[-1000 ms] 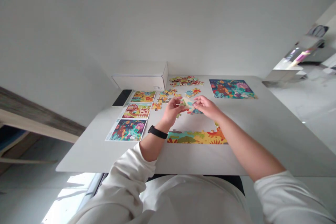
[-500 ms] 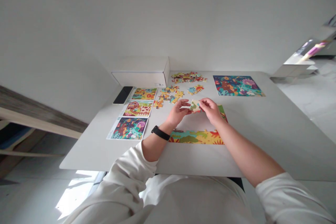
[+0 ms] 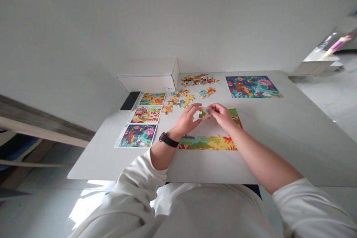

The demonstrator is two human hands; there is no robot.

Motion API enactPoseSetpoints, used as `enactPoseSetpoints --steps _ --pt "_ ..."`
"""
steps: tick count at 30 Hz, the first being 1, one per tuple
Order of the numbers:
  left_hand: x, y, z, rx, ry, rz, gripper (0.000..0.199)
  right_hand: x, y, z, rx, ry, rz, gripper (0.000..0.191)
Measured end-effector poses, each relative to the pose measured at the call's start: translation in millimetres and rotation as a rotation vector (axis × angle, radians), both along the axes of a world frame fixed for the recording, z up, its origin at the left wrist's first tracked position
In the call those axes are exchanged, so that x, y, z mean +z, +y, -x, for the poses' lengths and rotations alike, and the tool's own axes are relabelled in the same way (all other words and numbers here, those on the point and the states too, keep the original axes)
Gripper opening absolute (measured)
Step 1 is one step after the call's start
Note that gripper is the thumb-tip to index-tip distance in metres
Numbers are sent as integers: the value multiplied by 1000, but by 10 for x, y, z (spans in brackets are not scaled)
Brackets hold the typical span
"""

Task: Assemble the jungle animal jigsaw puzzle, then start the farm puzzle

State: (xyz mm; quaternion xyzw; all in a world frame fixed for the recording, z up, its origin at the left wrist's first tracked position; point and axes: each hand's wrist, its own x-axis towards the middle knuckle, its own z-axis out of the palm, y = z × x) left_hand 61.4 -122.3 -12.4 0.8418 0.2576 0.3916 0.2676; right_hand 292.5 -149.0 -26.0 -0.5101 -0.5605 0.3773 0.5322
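Note:
Between my left hand and my right hand is a jigsaw piece, pinched by the fingers of both. Below them lies a part-built jigsaw, with a colourful strip of savanna-like scenery and a thinner run of pieces up its right side. Loose pieces are scattered just beyond my left hand. A smaller cluster lies beyond my right hand, and a heap sits further back. A black watch circles my left wrist.
A finished jigsaw lies at the far right of the white table. Several printed picture sheets line up on the left, beside a black phone. A white box stands at the back edge.
My left hand has closed in and now shares the piece with my right hand. The piece has turned in my fingers. The whole view has tilted slightly, shifting the table upward.

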Motion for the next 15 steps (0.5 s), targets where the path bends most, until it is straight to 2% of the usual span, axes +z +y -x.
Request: enactPoseSetpoints --steps 9,15 --pt "122 59 90 -28 140 -91 35 -86 1 -9 23 -84 -26 45" --pt "66 163 186 85 144 -51 34 -100 5 -47 -147 -368 -177 32"
